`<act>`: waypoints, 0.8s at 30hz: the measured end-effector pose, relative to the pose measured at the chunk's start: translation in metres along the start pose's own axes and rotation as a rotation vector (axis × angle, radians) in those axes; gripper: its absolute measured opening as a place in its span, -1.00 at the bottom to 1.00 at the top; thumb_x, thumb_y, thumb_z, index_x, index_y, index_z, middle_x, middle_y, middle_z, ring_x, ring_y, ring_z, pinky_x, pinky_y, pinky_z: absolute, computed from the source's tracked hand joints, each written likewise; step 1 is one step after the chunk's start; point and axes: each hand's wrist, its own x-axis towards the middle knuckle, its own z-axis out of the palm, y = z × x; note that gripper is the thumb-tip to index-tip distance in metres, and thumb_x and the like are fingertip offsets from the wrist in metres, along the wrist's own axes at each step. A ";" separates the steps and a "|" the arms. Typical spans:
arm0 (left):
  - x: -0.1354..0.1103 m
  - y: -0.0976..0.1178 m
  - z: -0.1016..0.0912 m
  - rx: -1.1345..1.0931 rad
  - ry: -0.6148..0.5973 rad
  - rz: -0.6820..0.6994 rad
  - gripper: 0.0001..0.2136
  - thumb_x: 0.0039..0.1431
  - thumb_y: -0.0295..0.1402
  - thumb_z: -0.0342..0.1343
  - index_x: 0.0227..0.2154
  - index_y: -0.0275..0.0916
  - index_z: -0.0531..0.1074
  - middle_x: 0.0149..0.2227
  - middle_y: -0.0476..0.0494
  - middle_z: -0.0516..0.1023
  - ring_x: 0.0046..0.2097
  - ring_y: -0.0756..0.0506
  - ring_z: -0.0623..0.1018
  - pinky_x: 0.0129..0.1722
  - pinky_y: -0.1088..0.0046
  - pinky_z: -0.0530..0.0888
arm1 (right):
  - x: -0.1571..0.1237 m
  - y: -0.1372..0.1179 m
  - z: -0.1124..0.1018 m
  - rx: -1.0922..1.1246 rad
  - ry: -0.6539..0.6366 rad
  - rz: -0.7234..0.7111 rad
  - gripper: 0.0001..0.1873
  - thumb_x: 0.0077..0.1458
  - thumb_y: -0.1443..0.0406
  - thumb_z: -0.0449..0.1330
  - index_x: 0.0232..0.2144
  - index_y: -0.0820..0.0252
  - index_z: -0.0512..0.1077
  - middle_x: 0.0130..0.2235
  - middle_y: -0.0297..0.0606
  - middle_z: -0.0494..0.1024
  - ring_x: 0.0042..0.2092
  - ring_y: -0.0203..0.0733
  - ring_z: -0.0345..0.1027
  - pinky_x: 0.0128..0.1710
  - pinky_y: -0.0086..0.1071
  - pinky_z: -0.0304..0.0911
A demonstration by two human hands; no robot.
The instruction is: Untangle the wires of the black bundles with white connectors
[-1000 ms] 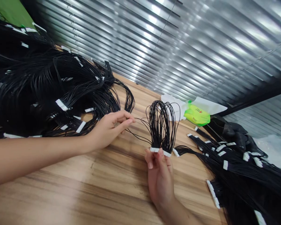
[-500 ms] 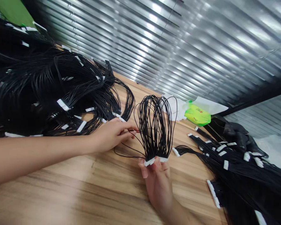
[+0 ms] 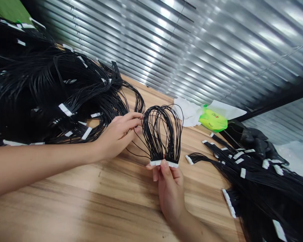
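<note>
A wire harness of many thin black wires stands in a rounded loop above the table, both ends seated in white connectors. My right hand grips the white connectors from below, the thumb across their front. My left hand is at the left side of the loop, with thumb and fingers drawn together and fingertips against the outer wires. What lies between those fingertips is too small to make out. One or two stray wires bow out to the left below this hand.
A big heap of black wire harnesses with white connectors covers the left of the wooden table. More harnesses lie on the right. White paper, a bright green packet and a black bag sit before the corrugated metal wall.
The harness has tilted and shifted slightly up and left, its connectors now in a straighter row. My left hand has risen to the side of the loop, and the red bit at its fingertips no longer shows.
</note>
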 end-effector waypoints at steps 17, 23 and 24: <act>-0.004 -0.004 0.001 -0.393 -0.051 0.084 -0.69 0.23 -0.44 -0.19 -0.12 -0.21 0.44 0.15 -0.10 0.35 0.24 -0.13 0.25 0.26 0.30 0.20 | -0.002 0.000 0.000 -0.043 -0.032 -0.026 -0.71 0.02 0.07 0.28 -0.52 0.17 0.50 -0.58 -0.30 0.54 -0.57 -0.32 0.18 -0.54 -0.40 0.15; -0.003 -0.004 0.006 -0.441 -0.076 0.016 -0.62 0.38 -0.22 -0.25 0.01 -0.18 0.41 -0.04 -0.15 0.50 -0.04 -0.09 0.47 0.07 0.31 0.37 | -0.004 0.001 -0.002 -0.067 -0.073 -0.046 -0.73 0.05 0.11 0.27 -0.53 0.17 0.49 -0.59 -0.31 0.52 -0.57 -0.32 0.19 -0.54 -0.41 0.16; -0.003 -0.003 0.007 -0.432 -0.072 0.011 -0.65 0.36 -0.20 -0.19 -0.02 -0.18 0.43 -0.10 -0.14 0.52 -0.09 -0.08 0.48 0.02 0.33 0.40 | -0.004 0.001 -0.002 -0.067 -0.075 -0.049 -0.73 0.06 0.12 0.26 -0.53 0.17 0.50 -0.58 -0.32 0.53 -0.56 -0.32 0.20 -0.54 -0.42 0.16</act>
